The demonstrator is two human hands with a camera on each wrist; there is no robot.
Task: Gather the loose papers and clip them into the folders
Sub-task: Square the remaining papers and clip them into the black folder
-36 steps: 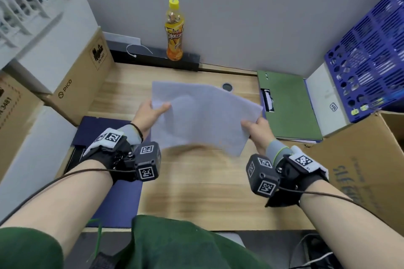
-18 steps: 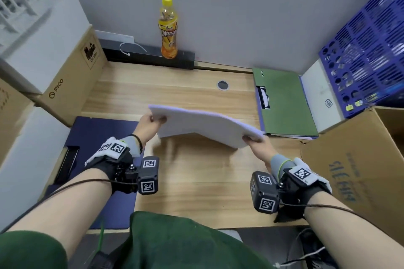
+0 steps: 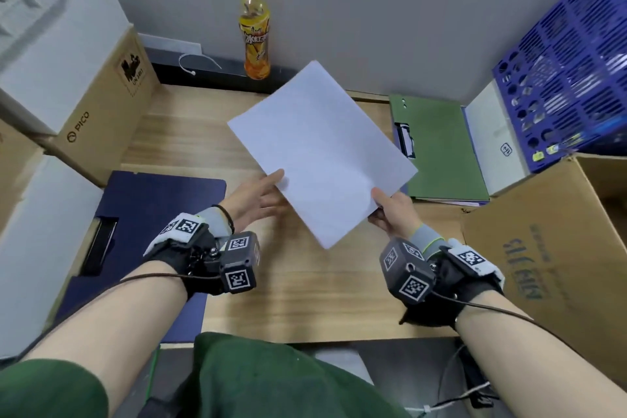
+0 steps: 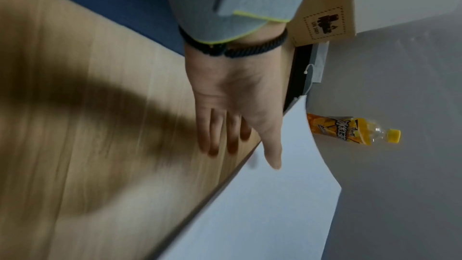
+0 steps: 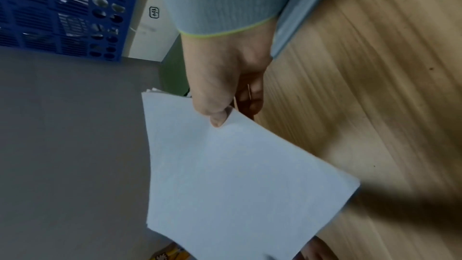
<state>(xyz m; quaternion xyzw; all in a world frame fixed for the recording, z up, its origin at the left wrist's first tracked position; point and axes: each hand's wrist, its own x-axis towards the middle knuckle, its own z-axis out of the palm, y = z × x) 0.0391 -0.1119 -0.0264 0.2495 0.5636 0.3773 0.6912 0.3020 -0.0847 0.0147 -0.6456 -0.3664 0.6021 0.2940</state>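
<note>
The right hand [image 3: 390,210] gripped the stack of white papers [image 3: 322,153] at its near right corner, thumb pressed on top and the other fingers curled beneath, as the right wrist view showed [image 5: 225,90]. The stack was held above the wooden tabletop [image 3: 305,282], tilted up toward the wall and turned like a diamond, its far corner pointing to about 12 o'clock near the orange drink bottle [image 3: 255,27]. In the right wrist view the papers [image 5: 237,175] showed several sheet edges at the corner by the thumb.

The left hand [image 3: 254,200] lay flat and relaxed, fingers straight, at the stack's left edge at about 9 o'clock. In the left wrist view [image 4: 232,106] its thumb lay over the paper's edge [image 4: 262,205] while the other fingers stretched out below the sheet; whether the thumb truly pressed the paper could not be told.

A green folder [image 3: 437,146] lay open on the tabletop at about 3 o'clock of the papers, its black clip [image 3: 405,139] on the left side. A dark blue folder [image 3: 146,214] lay at 8 o'clock, partly under the left wrist. A cardboard box [image 3: 101,119] stood at 10 o'clock, a blue plastic crate [image 3: 570,61] at 2 o'clock, and another cardboard box [image 3: 559,248] at 4 o'clock.
</note>
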